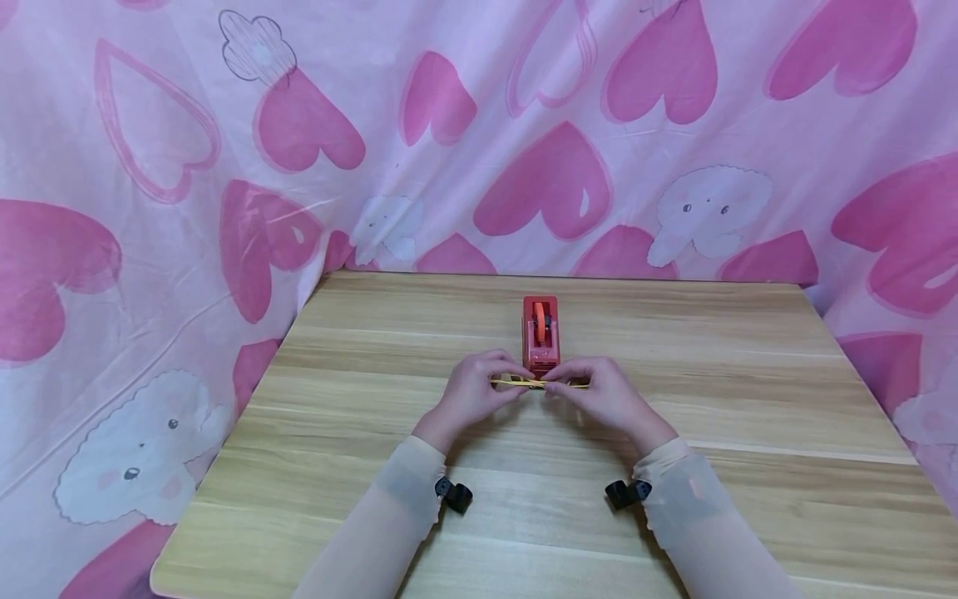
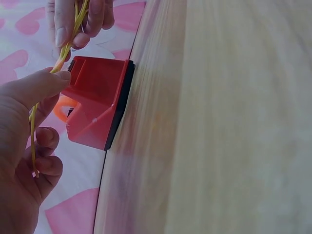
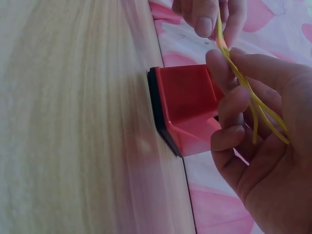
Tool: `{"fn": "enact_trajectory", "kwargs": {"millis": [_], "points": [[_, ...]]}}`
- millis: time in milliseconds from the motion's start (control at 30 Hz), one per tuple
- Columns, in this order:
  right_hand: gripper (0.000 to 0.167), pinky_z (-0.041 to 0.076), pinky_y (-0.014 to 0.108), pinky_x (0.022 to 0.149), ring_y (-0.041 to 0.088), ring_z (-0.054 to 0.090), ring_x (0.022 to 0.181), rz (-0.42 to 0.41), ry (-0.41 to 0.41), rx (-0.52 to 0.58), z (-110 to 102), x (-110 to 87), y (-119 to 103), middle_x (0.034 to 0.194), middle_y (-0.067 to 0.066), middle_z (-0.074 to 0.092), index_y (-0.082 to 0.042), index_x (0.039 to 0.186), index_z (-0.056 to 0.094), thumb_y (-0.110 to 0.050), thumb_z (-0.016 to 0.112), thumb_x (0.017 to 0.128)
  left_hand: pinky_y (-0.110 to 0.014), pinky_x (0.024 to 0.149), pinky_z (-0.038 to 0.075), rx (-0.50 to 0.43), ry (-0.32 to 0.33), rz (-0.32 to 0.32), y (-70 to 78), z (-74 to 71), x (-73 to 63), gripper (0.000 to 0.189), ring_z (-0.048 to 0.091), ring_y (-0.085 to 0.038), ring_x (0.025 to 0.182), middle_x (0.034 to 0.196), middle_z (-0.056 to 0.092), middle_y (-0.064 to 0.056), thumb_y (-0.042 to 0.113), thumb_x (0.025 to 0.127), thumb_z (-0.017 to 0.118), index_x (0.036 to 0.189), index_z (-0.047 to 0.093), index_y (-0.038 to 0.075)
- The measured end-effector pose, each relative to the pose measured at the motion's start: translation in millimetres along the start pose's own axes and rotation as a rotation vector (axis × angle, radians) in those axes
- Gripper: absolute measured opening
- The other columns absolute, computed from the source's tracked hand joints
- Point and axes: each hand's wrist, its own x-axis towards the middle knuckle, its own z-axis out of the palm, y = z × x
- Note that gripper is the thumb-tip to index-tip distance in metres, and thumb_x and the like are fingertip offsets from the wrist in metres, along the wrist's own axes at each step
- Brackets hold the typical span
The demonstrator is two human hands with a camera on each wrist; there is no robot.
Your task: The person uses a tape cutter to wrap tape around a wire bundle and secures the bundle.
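A bundle of thin yellow strands (image 3: 243, 80) stretches between the two hands, just in front of a red tape dispenser (image 1: 532, 356). My left hand (image 1: 477, 387) pinches one side of it between thumb and fingers, with loose ends hanging by the palm in the left wrist view. On the other side, my right hand (image 1: 604, 391) pinches the bundle, its strand ends fanning over the palm. A small orange band (image 3: 222, 43) shows around the strands between the two sets of fingertips. An orange tape roll (image 1: 540, 323) sits inside the dispenser.
The dispenser stands on a wood-grain table (image 1: 359, 399), its black base toward the tabletop. Behind the table hangs a pink curtain (image 1: 464, 183) with hearts. Small black cameras (image 1: 454, 495) are strapped at both wrists.
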Motion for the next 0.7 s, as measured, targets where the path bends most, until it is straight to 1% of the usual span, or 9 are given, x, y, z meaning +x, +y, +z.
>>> {"fn": "enact_trajectory", "kwargs": {"millis": [100, 333, 500, 700], "points": [[0.011, 0.050, 0.029, 0.071, 0.020, 0.064, 0.090, -0.008, -0.018, 0.006, -0.3, 0.8, -0.5, 0.098, -0.006, 0.078, -0.026, 0.104, 0.080, -0.031, 0.077, 0.095, -0.024, 0.076, 0.048, 0.002, 0.004, -0.002, 0.0, 0.7, -0.1, 0.017, 0.060, -0.002, 0.086, 0.100, 0.070, 0.015, 0.031, 0.090, 0.082, 0.107, 0.081, 0.032], [0.013, 0.053, 0.030, 0.077, 0.019, 0.067, 0.096, -0.015, -0.037, 0.002, -0.1, 1.4, -0.7, 0.099, -0.005, 0.078, -0.024, 0.106, 0.080, -0.031, 0.076, 0.096, -0.025, 0.075, 0.048, -0.010, 0.015, 0.001, -1.4, 1.6, -0.9, 0.017, 0.060, -0.002, 0.085, 0.099, 0.070, 0.016, 0.032, 0.088, 0.084, 0.105, 0.081, 0.031], [0.015, 0.053, 0.029, 0.076, 0.019, 0.066, 0.094, -0.024, -0.052, 0.014, 0.9, 1.3, 1.5, 0.101, -0.003, 0.078, -0.023, 0.107, 0.079, -0.032, 0.074, 0.097, -0.025, 0.077, 0.049, -0.012, 0.017, 0.001, -1.7, 1.3, -1.5, 0.016, 0.061, -0.002, 0.086, 0.098, 0.070, 0.015, 0.028, 0.087, 0.085, 0.103, 0.081, 0.030], [0.015, 0.052, 0.029, 0.073, 0.021, 0.064, 0.091, -0.017, -0.058, 0.025, 2.1, 1.7, 2.2, 0.102, -0.002, 0.077, -0.023, 0.107, 0.079, -0.033, 0.074, 0.097, -0.024, 0.076, 0.050, -0.001, 0.024, 0.010, 0.2, 0.0, -1.0, 0.016, 0.061, -0.003, 0.086, 0.098, 0.069, 0.015, 0.031, 0.086, 0.086, 0.101, 0.081, 0.029]]}}
